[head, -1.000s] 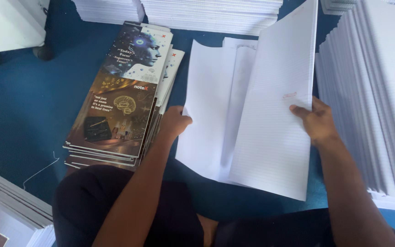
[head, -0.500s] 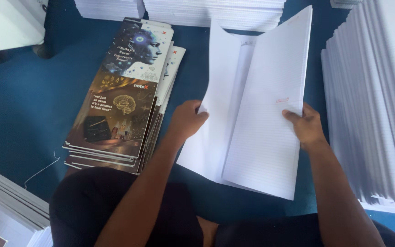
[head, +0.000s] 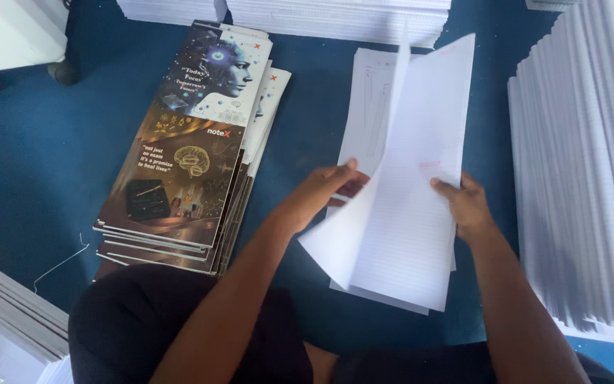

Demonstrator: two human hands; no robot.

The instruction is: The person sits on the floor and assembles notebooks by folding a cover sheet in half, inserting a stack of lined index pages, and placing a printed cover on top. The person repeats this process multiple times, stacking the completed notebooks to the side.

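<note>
Fingers (head: pixel 346 171) of both hands fold thin, ruled white sheets (head: pixel 410 213).

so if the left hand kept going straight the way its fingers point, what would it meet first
The left hand points up and right, into the white ruled sheets it already touches. Past them, probably the right hand, though depth is unclear.

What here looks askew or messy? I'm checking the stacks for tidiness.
The printed covers pile is fanned, its lower sheets jutting right instead of squared. The lined sheets between the left hand and right hand are splayed mid-fold. Nothing torn or spilled.
</note>
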